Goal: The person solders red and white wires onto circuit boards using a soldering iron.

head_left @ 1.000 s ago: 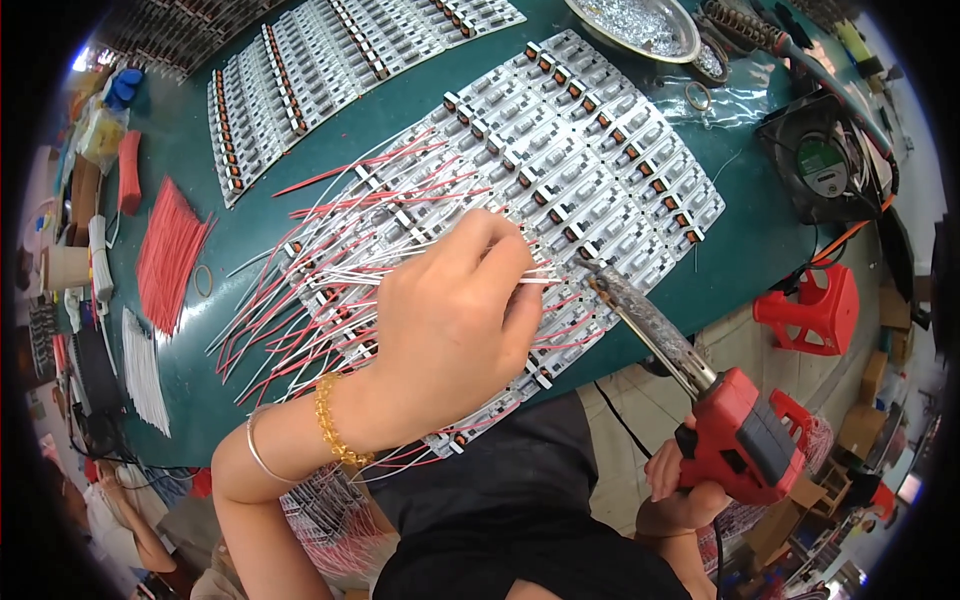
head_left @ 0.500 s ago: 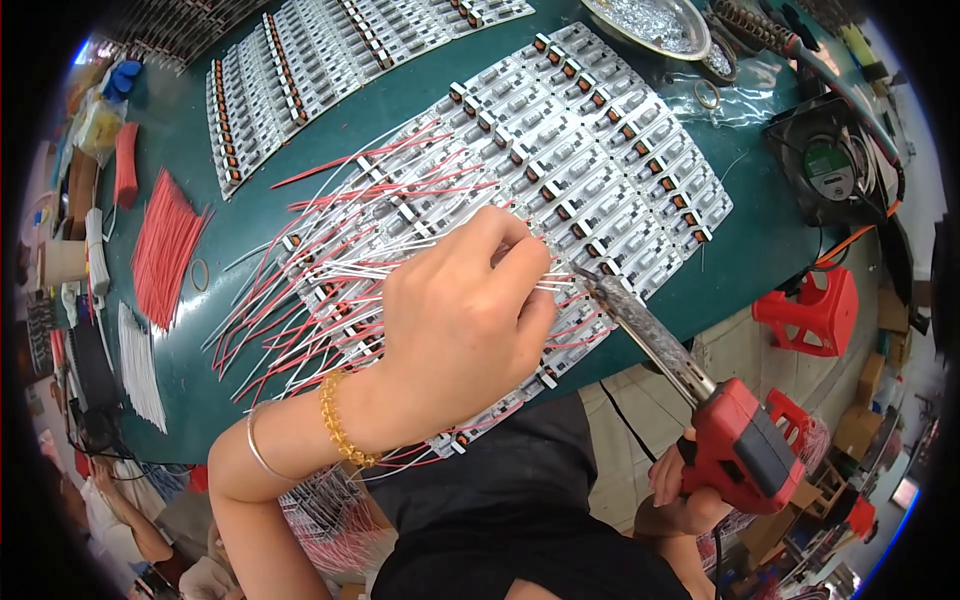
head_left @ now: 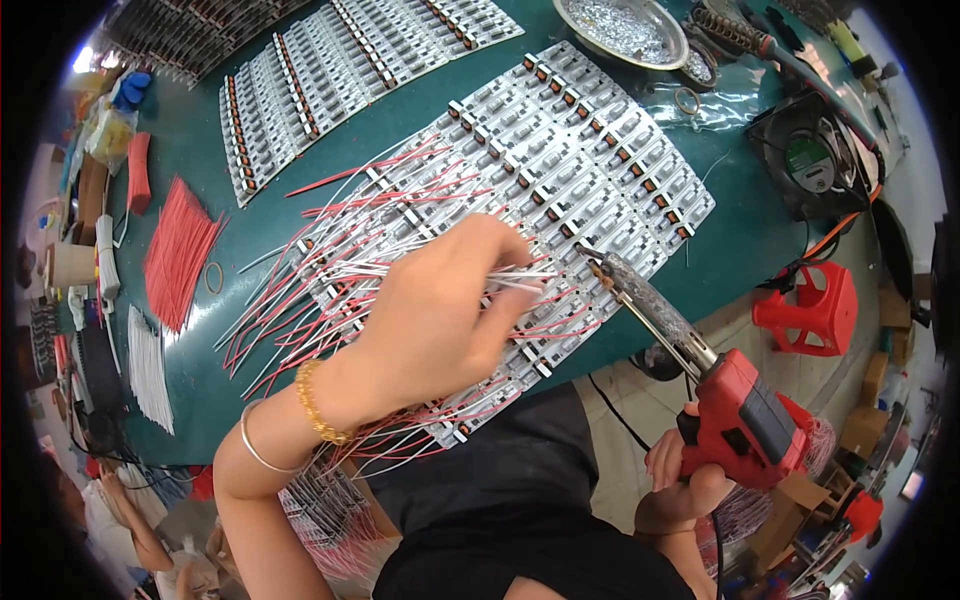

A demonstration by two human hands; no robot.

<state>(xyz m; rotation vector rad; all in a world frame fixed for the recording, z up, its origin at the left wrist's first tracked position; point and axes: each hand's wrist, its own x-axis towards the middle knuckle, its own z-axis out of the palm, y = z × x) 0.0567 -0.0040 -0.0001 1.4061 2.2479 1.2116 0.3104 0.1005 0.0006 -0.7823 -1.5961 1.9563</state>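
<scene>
My left hand (head_left: 435,305) hovers over a panel of small circuit boards (head_left: 590,150), its fingers curled round a bunch of white wires (head_left: 515,274) with their ends poking out past the fingertips. Red and white wires (head_left: 290,300) trail from the panel's left half. In my right hand (head_left: 690,475) is a red soldering gun (head_left: 745,420), its trigger side gripped by the fingers. Its dark tip points up and left, over the panel to the right of my left fingertips. Whether the tip touches a board I cannot tell.
A second board panel (head_left: 350,70) lies farther back. Bundles of red wires (head_left: 180,255) and white wires (head_left: 150,370) are at left. A metal bowl of silvery bits (head_left: 625,35), a black fan (head_left: 810,160) and a red stool (head_left: 812,310) stand to the right.
My left hand has drawn back a little to the left, and its thumb and forefinger look looser around the white wires. The soldering gun has shifted slightly upward. The whole view has shifted slightly.
</scene>
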